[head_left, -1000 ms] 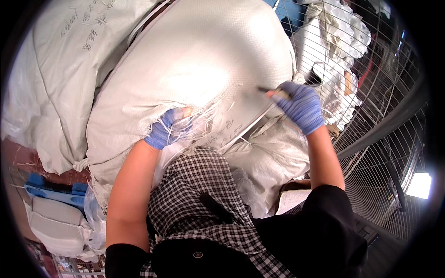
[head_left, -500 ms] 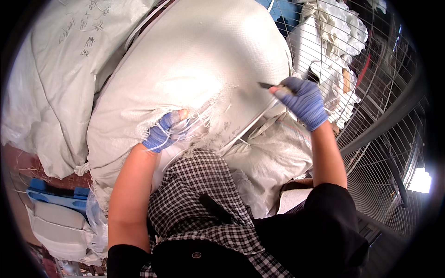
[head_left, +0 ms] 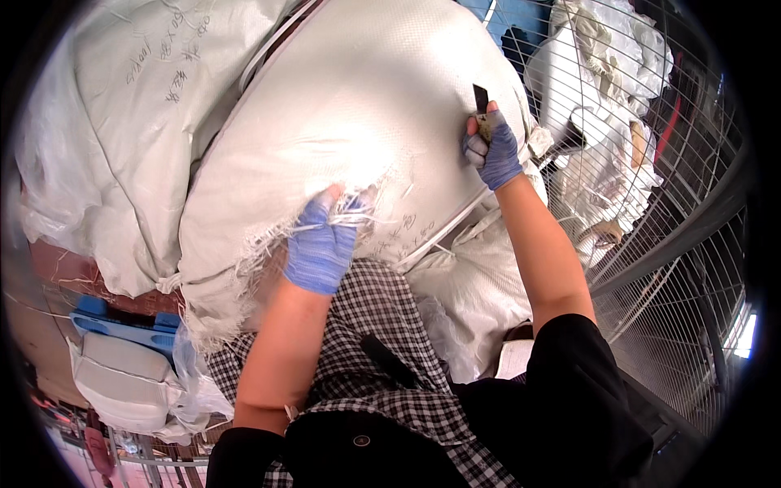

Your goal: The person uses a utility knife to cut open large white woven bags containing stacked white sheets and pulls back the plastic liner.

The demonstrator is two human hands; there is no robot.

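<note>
A large, bulging white woven sack (head_left: 342, 98) lies in front of me, its lower part torn into a ragged edge. My left hand (head_left: 323, 248), in a blue fingerless-tip glove, is closed on loose white strands (head_left: 354, 215) at that edge. More frayed fabric (head_left: 252, 264) hangs to the left of the wrist. Over the sack's right side, my right hand (head_left: 498, 154), gloved alike, grips a small knife (head_left: 481, 99). Its dark, flat blade points up and away from me, apart from the strands.
Another white sack (head_left: 130, 138) leans at the left. A smaller one (head_left: 476, 272) sits below my right forearm. A wire mesh fence (head_left: 651, 285) runs along the right, with crumpled white plastic (head_left: 614, 73) behind it. A blue plastic piece (head_left: 126, 329) lies lower left.
My left hand has moved right along the torn edge, leaving frayed fabric hanging beside it. My right hand has moved up and left, and the knife's blade has turned from leftward to upward.
</note>
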